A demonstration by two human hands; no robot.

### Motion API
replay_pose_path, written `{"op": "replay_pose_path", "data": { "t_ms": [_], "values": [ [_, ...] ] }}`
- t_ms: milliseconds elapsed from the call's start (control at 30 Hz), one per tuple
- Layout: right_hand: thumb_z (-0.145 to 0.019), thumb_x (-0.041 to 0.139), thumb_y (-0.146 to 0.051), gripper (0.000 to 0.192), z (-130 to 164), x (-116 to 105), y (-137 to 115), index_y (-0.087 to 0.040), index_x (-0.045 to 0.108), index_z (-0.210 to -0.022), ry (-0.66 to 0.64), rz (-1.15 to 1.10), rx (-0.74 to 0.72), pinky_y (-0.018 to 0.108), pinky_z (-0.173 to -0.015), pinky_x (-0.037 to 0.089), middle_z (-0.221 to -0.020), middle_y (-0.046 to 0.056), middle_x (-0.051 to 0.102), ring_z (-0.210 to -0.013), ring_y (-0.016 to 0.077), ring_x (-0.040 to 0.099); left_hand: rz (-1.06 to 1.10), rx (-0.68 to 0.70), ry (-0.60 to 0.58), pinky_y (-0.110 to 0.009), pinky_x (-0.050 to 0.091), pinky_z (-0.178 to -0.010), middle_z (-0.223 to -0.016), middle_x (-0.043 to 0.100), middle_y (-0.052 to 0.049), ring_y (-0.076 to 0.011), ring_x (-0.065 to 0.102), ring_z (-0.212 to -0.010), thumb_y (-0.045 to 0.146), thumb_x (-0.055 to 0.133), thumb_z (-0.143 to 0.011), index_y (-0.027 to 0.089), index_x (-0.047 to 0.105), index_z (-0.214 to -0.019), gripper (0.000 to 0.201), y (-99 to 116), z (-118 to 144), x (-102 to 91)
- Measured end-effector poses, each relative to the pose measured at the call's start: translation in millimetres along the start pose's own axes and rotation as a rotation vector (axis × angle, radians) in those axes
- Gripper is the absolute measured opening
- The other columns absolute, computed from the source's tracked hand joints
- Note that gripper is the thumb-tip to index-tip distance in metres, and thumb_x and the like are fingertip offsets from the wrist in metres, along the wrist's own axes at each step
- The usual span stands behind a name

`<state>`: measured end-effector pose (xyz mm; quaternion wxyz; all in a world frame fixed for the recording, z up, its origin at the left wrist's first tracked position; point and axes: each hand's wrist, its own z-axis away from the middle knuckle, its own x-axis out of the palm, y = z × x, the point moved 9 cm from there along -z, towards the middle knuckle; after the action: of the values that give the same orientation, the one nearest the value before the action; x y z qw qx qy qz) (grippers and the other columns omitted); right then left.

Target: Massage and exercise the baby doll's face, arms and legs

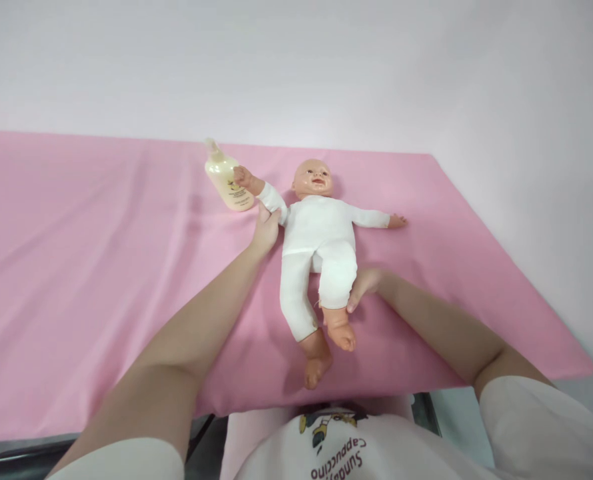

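Observation:
A baby doll (321, 223) with a white cloth body lies face up, its head toward the far edge and its bare feet toward me. My left hand (266, 228) is closed round the doll's arm on the left, which is raised. Beside the doll's knee on the right is my right hand (364, 285), its thumb along the lower leg. The rest of its fingers are hidden under the leg, which is lifted and bent. A pale yellow pump bottle (230, 180) stands behind the doll's raised fist.
Pink cloth (101, 267) with soft wrinkles covers the table. A plain pale wall (296, 73) rises behind it. My printed white shirt (346, 443) is close to the near edge, with a dark frame (26, 457) below at the left.

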<state>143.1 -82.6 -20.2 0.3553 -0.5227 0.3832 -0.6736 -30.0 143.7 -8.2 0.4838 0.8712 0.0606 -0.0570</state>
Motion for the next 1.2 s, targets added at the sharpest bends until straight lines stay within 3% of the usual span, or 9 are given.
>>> {"op": "replay_pose_path", "data": {
  "t_ms": [133,367,467,667,733,933,1033,1200],
  "values": [
    [-0.066,0.101,-0.03,0.055,0.9,-1.3,2.4,-0.014,0.079,-0.114,-0.003,0.004,0.022,0.031,-0.1,0.057,-0.113,0.01,0.082,-0.108,0.0224,0.077,0.107,-0.116,0.092,-0.042,0.055,-0.111,-0.124,0.07,-0.008,-0.0233,0.068,-0.122,0.039,0.062,-0.091,0.03,0.053,-0.128,0.039,-7.0,0.3,-4.7],
    [-0.06,0.1,-0.031,0.067,4.6,0.6,3.7,-0.013,0.066,-0.115,-0.127,-0.083,-0.025,0.049,-0.098,0.056,-0.095,0.01,0.079,-0.108,0.0352,0.077,0.045,-0.089,0.068,-0.042,0.054,-0.112,-0.129,0.07,-0.008,-0.0237,0.067,-0.126,0.037,0.059,-0.093,0.029,0.054,-0.129,0.037,-1.6,0.3,-3.3],
    [-0.057,0.098,-0.04,0.069,6.2,2.4,-2.9,-0.014,0.065,-0.112,-0.18,-0.14,-0.175,0.049,-0.093,0.056,-0.088,0.009,0.078,-0.093,0.033,0.077,0.055,-0.076,0.061,-0.044,0.053,-0.114,-0.132,0.07,-0.009,-0.0254,0.066,-0.127,0.039,0.061,-0.092,0.028,0.057,-0.127,0.037,4.6,1.5,-1.9],
    [-0.072,0.082,-0.059,0.059,12.2,3.3,-33.9,-0.016,0.066,-0.108,-0.15,-0.265,-0.523,0.035,-0.081,0.055,-0.083,0.006,0.074,-0.071,0.0186,0.067,0.013,-0.015,-0.009,-0.05,0.053,-0.113,-0.123,0.075,-0.011,-0.0312,0.068,-0.122,0.051,0.072,-0.088,0.023,0.065,-0.117,0.041,27.6,4.8,2.9],
    [-0.073,0.079,-0.061,0.056,13.3,-1.8,-45.2,-0.017,0.066,-0.106,-0.097,-0.304,-0.576,0.033,-0.08,0.054,-0.077,0.002,0.07,-0.068,0.0169,0.062,-0.043,0.055,-0.076,-0.05,0.054,-0.112,-0.122,0.076,-0.012,-0.0323,0.069,-0.119,0.054,0.072,-0.088,0.021,0.069,-0.114,0.043,42.2,6.1,7.8],
    [-0.086,0.059,-0.057,0.046,18.9,-44.0,-49.4,-0.016,0.065,-0.103,0.329,-0.35,-0.587,0.036,-0.079,0.053,-0.07,-0.001,0.059,-0.067,0.0173,0.054,-0.226,0.249,-0.23,-0.047,0.053,-0.11,-0.129,0.076,-0.011,-0.0297,0.069,-0.119,0.052,0.064,-0.096,0.02,0.072,-0.127,0.045,76.9,12.6,19.6],
    [-0.09,0.051,-0.054,0.044,19.1,-46.6,-45.6,-0.015,0.066,-0.103,0.366,-0.352,-0.561,0.036,-0.081,0.052,-0.071,0.0,0.059,-0.069,0.0176,0.055,-0.269,0.253,-0.239,-0.046,0.052,-0.111,-0.131,0.075,-0.011,-0.0289,0.068,-0.12,0.049,0.061,-0.097,0.02,0.072,-0.129,0.044,77.5,13.4,19.9],
    [-0.087,0.059,-0.055,0.045,18.9,-44.0,-46.2,-0.015,0.071,-0.101,0.375,-0.322,-0.558,0.036,-0.079,0.054,-0.071,0.001,0.062,-0.07,0.0183,0.058,-0.292,0.263,-0.24,-0.045,0.052,-0.11,-0.131,0.075,-0.011,-0.0286,0.068,-0.119,0.047,0.06,-0.098,0.02,0.071,-0.131,0.043,75.8,13.8,20.2]
  ]
}}
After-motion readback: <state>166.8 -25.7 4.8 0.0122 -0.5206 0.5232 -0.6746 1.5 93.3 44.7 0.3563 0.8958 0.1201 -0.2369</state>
